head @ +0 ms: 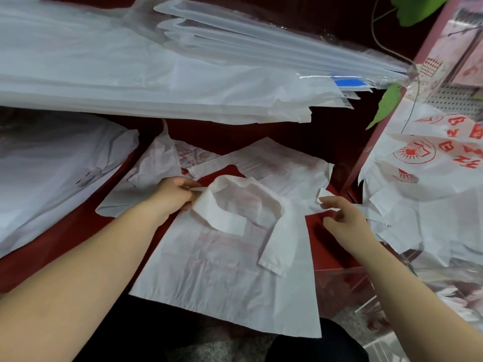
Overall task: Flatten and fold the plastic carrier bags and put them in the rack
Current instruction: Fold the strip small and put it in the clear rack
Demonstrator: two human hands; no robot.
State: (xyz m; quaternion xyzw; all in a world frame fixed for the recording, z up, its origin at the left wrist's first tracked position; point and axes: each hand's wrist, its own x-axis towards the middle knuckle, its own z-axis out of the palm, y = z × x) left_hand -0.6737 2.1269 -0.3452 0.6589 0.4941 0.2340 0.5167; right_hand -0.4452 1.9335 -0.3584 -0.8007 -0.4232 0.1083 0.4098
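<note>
A white plastic carrier bag (224, 278) lies flat on the red counter (65, 239) in front of me, its two handles folded back over its body. My left hand (173, 194) pinches the left handle loop at the bag's top edge. My right hand (342, 215) pinches the bag's upper right corner. Further bags (264, 163) with faint red print lie flat behind it. A pile of printed bags (423, 184) spills over at the right.
Large stacks of white bags in clear wrapping (156, 64) fill the back of the counter. Another white bag heap (52, 173) lies at the left. A pink frame post (366, 152) and green leaves (386, 103) stand at the right.
</note>
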